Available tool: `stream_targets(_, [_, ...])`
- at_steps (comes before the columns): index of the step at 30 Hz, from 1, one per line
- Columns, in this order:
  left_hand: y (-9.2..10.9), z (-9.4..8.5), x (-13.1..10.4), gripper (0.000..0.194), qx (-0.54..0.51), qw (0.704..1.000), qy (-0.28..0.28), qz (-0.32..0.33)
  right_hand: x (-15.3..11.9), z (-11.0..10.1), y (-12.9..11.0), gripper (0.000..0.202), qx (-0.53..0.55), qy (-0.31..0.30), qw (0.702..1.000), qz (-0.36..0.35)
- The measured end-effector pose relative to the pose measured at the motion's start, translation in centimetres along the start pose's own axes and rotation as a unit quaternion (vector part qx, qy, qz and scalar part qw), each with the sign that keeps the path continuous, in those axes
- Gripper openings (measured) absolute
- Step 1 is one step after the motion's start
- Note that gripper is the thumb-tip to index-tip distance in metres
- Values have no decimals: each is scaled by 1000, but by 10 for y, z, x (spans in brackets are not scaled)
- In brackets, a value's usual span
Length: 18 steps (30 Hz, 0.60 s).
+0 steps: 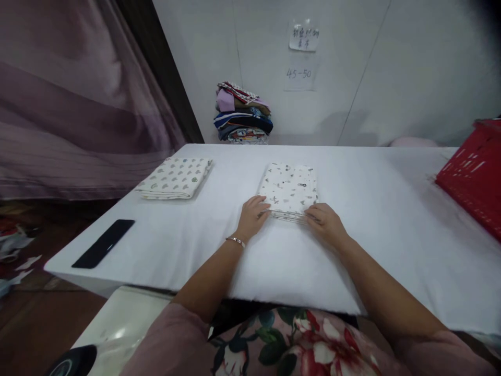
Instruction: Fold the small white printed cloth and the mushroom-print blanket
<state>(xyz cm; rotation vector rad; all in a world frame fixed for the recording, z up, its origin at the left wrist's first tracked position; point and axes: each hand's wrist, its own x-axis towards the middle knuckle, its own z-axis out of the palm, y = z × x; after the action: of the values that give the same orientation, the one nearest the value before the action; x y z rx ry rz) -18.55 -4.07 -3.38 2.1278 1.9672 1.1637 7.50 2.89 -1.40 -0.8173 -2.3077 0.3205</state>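
A white cloth [287, 185] with small dark prints lies folded into a layered rectangle near the middle of the table. At its near left corner, my left hand [253, 214] pinches the layers between thumb and fingers. My right hand [324, 220] grips the near right corner the same way. Several stacked layers show along the near edge between both hands. To the left lies another folded cloth [175, 178], white with rows of grey-green motifs, apart from my hands.
The table has a white cover [376, 209]. A black flat object [105, 244] lies near its left edge. A red plastic basket [475, 172] stands at the right. Beyond the far edge is a pile of folded fabrics [243, 115] against the wall. A pink curtain [78, 94] hangs at the left.
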Motion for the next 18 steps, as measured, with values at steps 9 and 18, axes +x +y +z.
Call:
stream_targets(9, [6, -1, 6, 25, 31, 998, -51, 0, -2, 2, 12, 23, -26, -24, 999, 12])
stream_targets(18, [-1, -2, 8, 27, 10, 998, -67, 1, -2, 1, 12, 29, -42, -45, 998, 10])
